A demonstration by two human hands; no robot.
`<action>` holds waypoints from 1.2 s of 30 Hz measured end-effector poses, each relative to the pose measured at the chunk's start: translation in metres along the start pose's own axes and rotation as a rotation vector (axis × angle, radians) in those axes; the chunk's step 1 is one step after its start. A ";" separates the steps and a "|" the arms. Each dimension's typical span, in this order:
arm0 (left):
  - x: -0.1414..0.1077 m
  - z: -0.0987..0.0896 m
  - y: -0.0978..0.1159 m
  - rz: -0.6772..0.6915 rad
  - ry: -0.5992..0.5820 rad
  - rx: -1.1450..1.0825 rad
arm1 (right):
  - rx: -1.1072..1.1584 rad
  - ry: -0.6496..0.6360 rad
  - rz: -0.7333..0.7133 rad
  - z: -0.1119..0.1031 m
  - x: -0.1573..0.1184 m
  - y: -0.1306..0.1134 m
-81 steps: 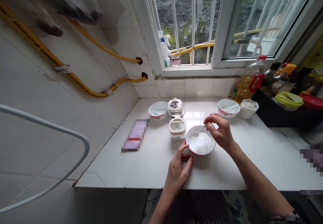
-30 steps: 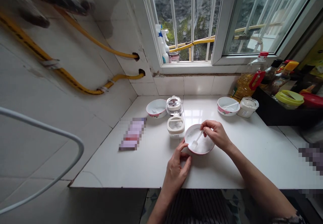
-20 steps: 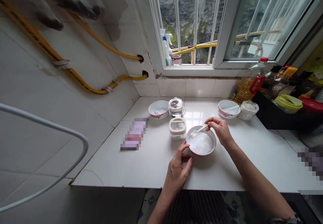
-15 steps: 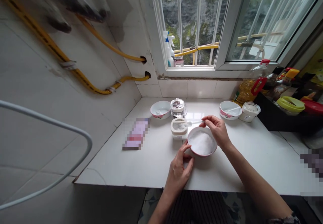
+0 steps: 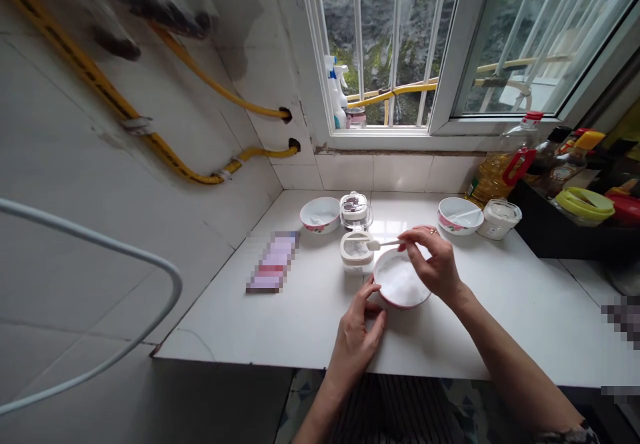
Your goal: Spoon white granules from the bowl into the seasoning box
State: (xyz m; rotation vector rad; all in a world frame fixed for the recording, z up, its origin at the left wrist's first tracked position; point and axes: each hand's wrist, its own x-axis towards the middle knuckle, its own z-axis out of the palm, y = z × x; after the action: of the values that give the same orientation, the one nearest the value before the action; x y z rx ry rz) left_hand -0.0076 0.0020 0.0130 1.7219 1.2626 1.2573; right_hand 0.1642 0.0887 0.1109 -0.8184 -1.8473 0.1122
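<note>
A bowl of white powder [image 5: 401, 280] stands near the middle of the white counter. My left hand [image 5: 361, 331] grips its left rim, fingertips at the edge and thumb below. Above the bowl's far side, my right hand [image 5: 434, 261] pinches the handle of a small white spoon [image 5: 385, 245]. The spoon's head points left, at the right edge of an open clear jar [image 5: 356, 251] with a pale rim and white contents. Whether the spoon carries powder is too small to tell. Behind that jar sits a second lidded jar [image 5: 354, 211].
A flowered bowl [image 5: 321, 216] is at the back left; another bowl [image 5: 460, 217] with a spoon stands back right beside a lidded jar [image 5: 499, 219]. An oil bottle [image 5: 503, 167] and a black box [image 5: 545, 227] of bottles border the right. A blurred purple packet [image 5: 274, 263] lies left.
The spoon's head has moved slightly and now looks narrower beside the open jar. My right hand has turned a little and covers more of the bowl's right side. My left hand keeps its grip.
</note>
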 end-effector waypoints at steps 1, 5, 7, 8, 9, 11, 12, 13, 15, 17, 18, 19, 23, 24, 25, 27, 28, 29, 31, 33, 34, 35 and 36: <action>0.000 0.000 0.001 -0.001 0.000 0.001 | 0.013 0.015 0.066 -0.005 -0.001 0.000; 0.000 -0.001 0.003 0.002 0.009 0.005 | -0.004 -0.039 0.132 -0.015 -0.009 0.003; 0.001 -0.002 0.004 0.006 0.012 0.006 | -0.025 -0.097 0.075 -0.015 -0.012 0.004; 0.001 -0.002 0.005 0.007 0.013 0.006 | -0.034 -0.122 0.043 -0.014 -0.013 0.004; 0.001 -0.002 0.006 0.008 0.014 0.006 | -0.042 -0.143 0.014 -0.013 -0.014 0.004; 0.001 -0.002 0.006 0.007 0.016 0.005 | -0.049 -0.186 -0.018 -0.010 -0.015 0.004; 0.001 -0.002 0.006 0.005 0.018 0.006 | -0.044 -0.208 -0.019 -0.008 -0.016 0.003; 0.001 -0.002 0.006 0.001 0.019 0.007 | -0.035 -0.228 -0.008 -0.007 -0.016 0.002; 0.001 -0.002 0.006 -0.004 0.024 0.012 | -0.015 -0.252 0.056 -0.005 -0.017 0.001; 0.001 -0.002 0.006 -0.004 0.023 0.013 | 0.008 -0.250 0.170 -0.003 -0.018 0.000; 0.001 -0.003 0.006 -0.005 0.020 0.013 | 0.025 -0.245 0.240 -0.003 -0.017 0.001; 0.001 -0.003 0.006 -0.007 0.016 0.013 | 0.052 -0.241 0.312 -0.004 -0.017 0.001; 0.001 -0.003 0.008 -0.015 0.014 0.020 | 0.243 -0.243 0.601 -0.006 -0.014 0.005; 0.002 -0.003 0.009 -0.017 0.014 0.023 | 0.288 -0.239 0.656 -0.007 -0.013 0.005; 0.002 -0.004 0.009 -0.019 0.012 0.024 | 0.327 -0.233 0.699 -0.008 -0.012 0.006; 0.002 -0.004 0.009 -0.024 0.010 0.023 | 0.380 -0.218 0.751 -0.008 -0.011 0.008; 0.002 -0.004 0.009 -0.024 0.011 0.020 | 0.398 -0.211 0.767 -0.009 -0.011 0.008; 0.002 -0.003 0.009 -0.022 0.012 0.016 | 0.413 -0.204 0.781 -0.009 -0.010 0.009; 0.001 -0.003 0.008 -0.023 0.015 0.009 | 0.430 -0.182 0.800 -0.009 -0.010 0.011; 0.001 -0.002 0.006 -0.027 0.015 0.006 | 0.454 -0.156 0.814 -0.009 -0.009 0.013; 0.001 -0.002 0.006 -0.027 0.015 0.005 | 0.473 -0.144 0.822 -0.009 -0.009 0.015; 0.001 -0.002 0.006 -0.025 0.016 0.005 | 0.494 -0.130 0.831 -0.008 -0.008 0.015; 0.001 -0.002 0.006 -0.021 0.020 0.003 | 0.514 -0.117 0.840 -0.008 -0.007 0.016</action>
State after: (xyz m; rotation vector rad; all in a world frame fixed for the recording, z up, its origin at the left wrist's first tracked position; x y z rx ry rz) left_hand -0.0073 0.0007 0.0195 1.6982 1.2915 1.2636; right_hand 0.1798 0.0947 0.1016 -1.1664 -1.3630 1.1307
